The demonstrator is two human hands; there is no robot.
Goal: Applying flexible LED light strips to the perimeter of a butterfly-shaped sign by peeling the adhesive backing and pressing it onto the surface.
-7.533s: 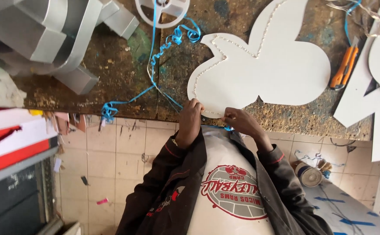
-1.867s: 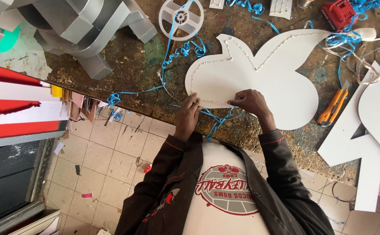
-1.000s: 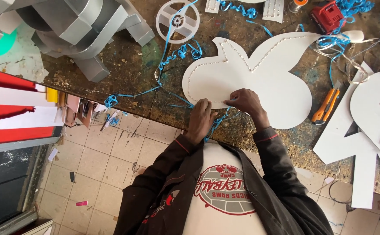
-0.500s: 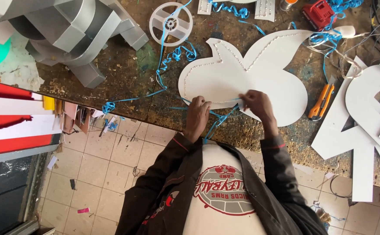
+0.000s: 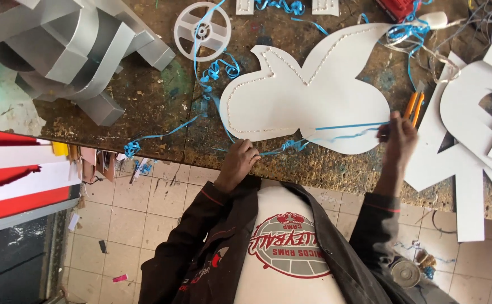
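Left hand (image 5: 239,163): closed, pinching blue wire (image 5: 291,145) at workbench (image 5: 144,107) edge | Right hand (image 5: 399,135): closed, pulling the wire taut | White bird-shaped cutout (image 5: 313,95): flat on bench, between and just above both hands

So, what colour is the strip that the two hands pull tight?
Blue; the strip shows best in the head view, stretched over the white cut-out shape.

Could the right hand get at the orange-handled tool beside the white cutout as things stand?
Probably yes. The right hand is pinching the blue strip just below the orange-handled tool, with only bare bench between them. It would have to let go of the strip first.
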